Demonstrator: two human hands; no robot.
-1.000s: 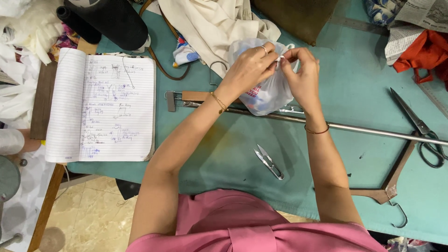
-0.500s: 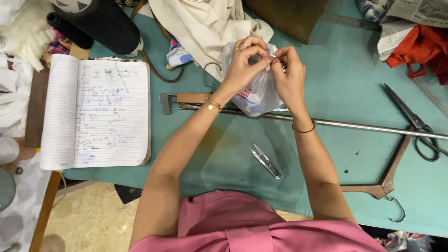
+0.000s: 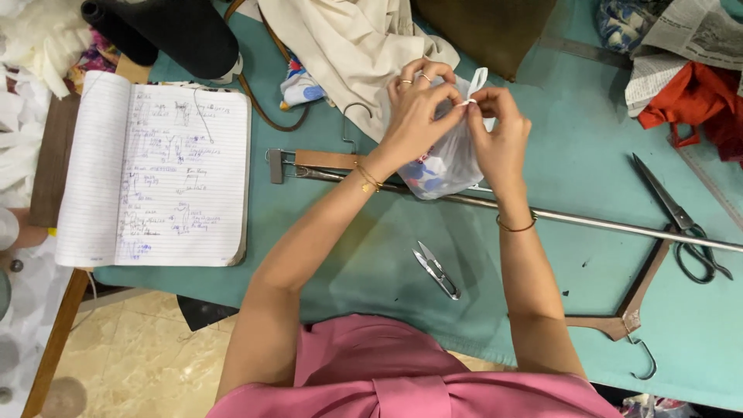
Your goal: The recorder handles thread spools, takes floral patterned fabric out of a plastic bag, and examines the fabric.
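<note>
Both hands meet above the teal table (image 3: 588, 170) and pinch the twisted top of a small white plastic bag (image 3: 445, 166) with coloured contents. My left hand (image 3: 414, 116), with rings and a gold bracelet, grips the bag's neck from the left. My right hand (image 3: 499, 135) pinches the same white handle ends from the right. The bag hangs just over a long metal rod (image 3: 619, 224).
An open lined notebook (image 3: 166, 178) lies at the left. Small thread snips (image 3: 437, 271) rest near the table's front edge. Large scissors (image 3: 685, 224) and a wooden hanger (image 3: 635, 310) lie at the right. Cream cloth (image 3: 348, 46), red fabric (image 3: 696, 101) and newspaper (image 3: 689, 31) crowd the back.
Both hands stay on the bag's top and keep working its handle ends. The bag and hands shifted slightly left in view as the head camera moved.
</note>
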